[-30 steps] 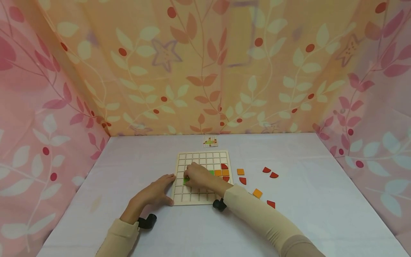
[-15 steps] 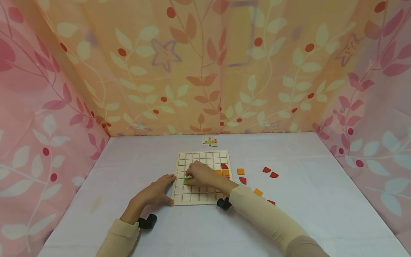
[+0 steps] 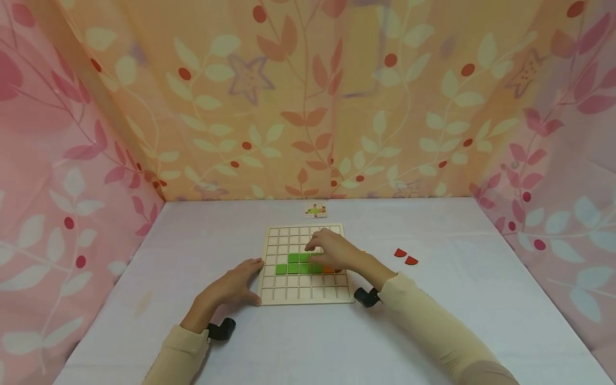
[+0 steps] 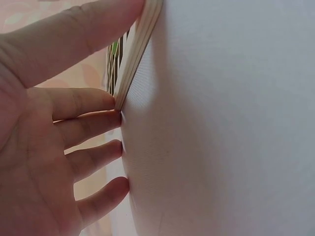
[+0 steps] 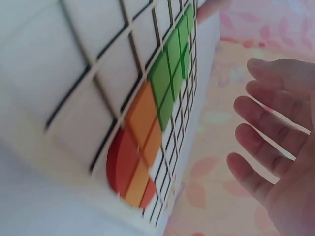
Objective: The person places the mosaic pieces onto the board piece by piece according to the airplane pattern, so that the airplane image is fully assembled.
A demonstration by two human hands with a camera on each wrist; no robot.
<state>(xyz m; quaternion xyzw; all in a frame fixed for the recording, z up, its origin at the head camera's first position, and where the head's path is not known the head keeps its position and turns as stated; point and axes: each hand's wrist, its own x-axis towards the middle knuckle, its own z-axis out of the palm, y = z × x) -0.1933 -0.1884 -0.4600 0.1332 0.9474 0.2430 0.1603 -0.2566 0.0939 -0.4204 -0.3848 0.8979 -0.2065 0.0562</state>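
A wooden grid board (image 3: 284, 294) lies on the table, with several green square tiles (image 3: 293, 268) in two rows across its middle. In the right wrist view, orange tiles (image 5: 142, 110) continue the rows toward the right edge, with red rounded pieces (image 5: 120, 162) beside them. My left hand (image 3: 236, 283) rests against the board's left edge, thumb and fingertips touching it, fingers straight. Above the tiles hovers my right hand (image 3: 334, 250), its fingers spread and loosely bent, holding nothing. It hides part of the board's right side in the head view.
A small picture card (image 3: 315, 209) lies behind the board. Two red quarter-round pieces (image 3: 406, 256) lie on the white table to the right. The right forearm covers the area where other loose pieces lay. Patterned cloth walls (image 3: 308, 107) enclose the back and sides.
My right hand has let go of the green tile at the left end of the row, lifted, and moved right across the board. The left hand has stayed in place.
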